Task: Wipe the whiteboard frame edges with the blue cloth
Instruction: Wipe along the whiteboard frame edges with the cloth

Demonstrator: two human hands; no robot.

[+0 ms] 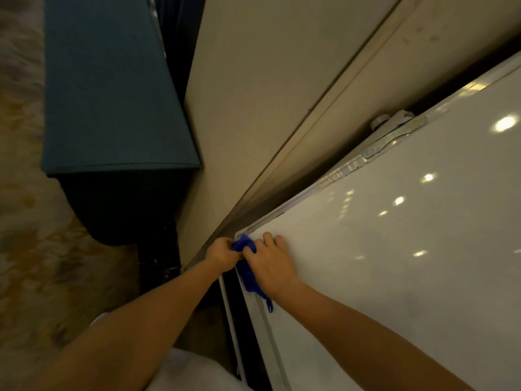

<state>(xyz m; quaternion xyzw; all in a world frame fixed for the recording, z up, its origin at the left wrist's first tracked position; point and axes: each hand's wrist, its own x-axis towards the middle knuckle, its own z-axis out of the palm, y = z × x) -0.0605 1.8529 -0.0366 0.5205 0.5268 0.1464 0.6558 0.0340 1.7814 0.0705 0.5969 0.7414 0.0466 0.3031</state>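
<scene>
The whiteboard [394, 263] fills the right side, its pale frame edge [270, 334] running down from a rounded corner near the middle of the head view. A blue cloth [248, 273] is draped over that corner and hangs down the frame edge. My left hand [222, 253] grips the cloth's upper part just outside the corner. My right hand [272, 262] presses the cloth against the board, fingers lying flat on the white surface. Part of the cloth is hidden under both hands.
A beige wall panel with a groove [310, 114] stands behind the board. A metal bracket and knob [392, 124] sit on the upper frame edge. A table with a dark blue cover [112, 94] stands at left on patterned carpet [33, 263].
</scene>
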